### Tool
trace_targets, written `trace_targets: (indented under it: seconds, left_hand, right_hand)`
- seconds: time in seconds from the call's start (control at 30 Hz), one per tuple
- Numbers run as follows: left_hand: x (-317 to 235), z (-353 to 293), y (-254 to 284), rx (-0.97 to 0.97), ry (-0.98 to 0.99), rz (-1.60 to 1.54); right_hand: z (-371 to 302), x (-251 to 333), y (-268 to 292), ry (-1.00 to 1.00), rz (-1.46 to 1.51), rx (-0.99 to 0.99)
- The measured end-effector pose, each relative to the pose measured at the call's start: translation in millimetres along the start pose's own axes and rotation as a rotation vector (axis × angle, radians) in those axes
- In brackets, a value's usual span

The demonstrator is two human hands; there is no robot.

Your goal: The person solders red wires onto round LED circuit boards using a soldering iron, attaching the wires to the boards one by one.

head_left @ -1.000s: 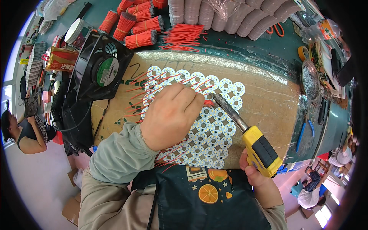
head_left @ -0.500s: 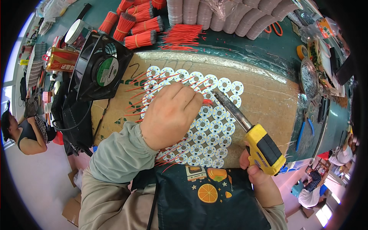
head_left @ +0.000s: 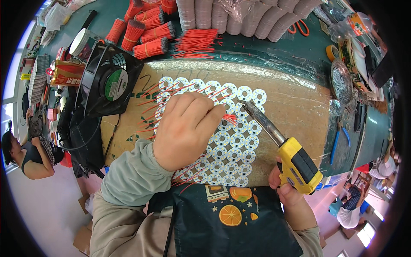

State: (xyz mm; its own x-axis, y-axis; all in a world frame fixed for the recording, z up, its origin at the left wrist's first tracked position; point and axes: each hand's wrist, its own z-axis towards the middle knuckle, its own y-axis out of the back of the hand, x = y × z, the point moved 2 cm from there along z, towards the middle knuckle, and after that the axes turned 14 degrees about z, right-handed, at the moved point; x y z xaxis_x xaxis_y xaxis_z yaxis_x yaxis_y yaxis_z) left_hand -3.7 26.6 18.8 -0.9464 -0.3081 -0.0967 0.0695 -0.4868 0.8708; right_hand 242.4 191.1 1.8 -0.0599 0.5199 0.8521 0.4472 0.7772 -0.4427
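Observation:
Rows of small round white LED boards (head_left: pixel 221 138), each with a hole in its middle, lie on a sheet of brown cardboard (head_left: pixel 295 115). Over their upper left part my left hand (head_left: pixel 185 126) is closed on a bunch of red wires (head_left: pixel 230 118), whose ends stick out past the fingers. Other red wires lie across the boards at the left and lower left. My right hand (head_left: pixel 286 188) grips a yellow and black soldering gun (head_left: pixel 299 165). Its dark metal tip reaches the boards in the upper rows, just right of my left fingers; whether it touches cannot be made out.
A black fan (head_left: pixel 112 81) stands left of the cardboard. Behind lie rubber-banded red wire bundles (head_left: pixel 150 48), loose red wires (head_left: pixel 197 42) and tall stacks of grey discs (head_left: pixel 216 17). Blue-handled pliers (head_left: pixel 338 143), a metal dish (head_left: pixel 341 81) and yellow tape (head_left: pixel 332 52) are at right.
The view has shifted slightly. My left hand still holds the wires, and the soldering gun's tip stays near the same boards.

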Motion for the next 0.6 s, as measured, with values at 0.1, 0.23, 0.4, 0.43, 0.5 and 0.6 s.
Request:
trace_targets:
  seconds: [0.1,0.23,0.4,0.43,0.5,0.6]
  left_hand:
    - [-1,-1,0,-0.014,-0.010,-0.005]
    - [-1,-2,-3,-0.024,-0.034,0.001]
    - [-1,-3,-5,0.010,-0.046,-0.014]
    - [-1,-4,-6,0.028,-0.048,-0.036]
    - [-1,-3,-5,0.046,-0.048,-0.038]
    - [-2,-4,-7,0.075,-0.043,-0.038]
  right_hand:
    - [-2,0,2,-0.014,-0.001,-0.012]
    - [-3,-4,6,0.016,-0.028,0.031]
    - [-6,-4,7,0.051,-0.068,0.087]
    - [-7,-4,7,0.075,-0.113,0.096]
    - [-8,-4,9,0.101,-0.158,0.105]
    - [-6,-7,11,0.094,-0.158,0.162]
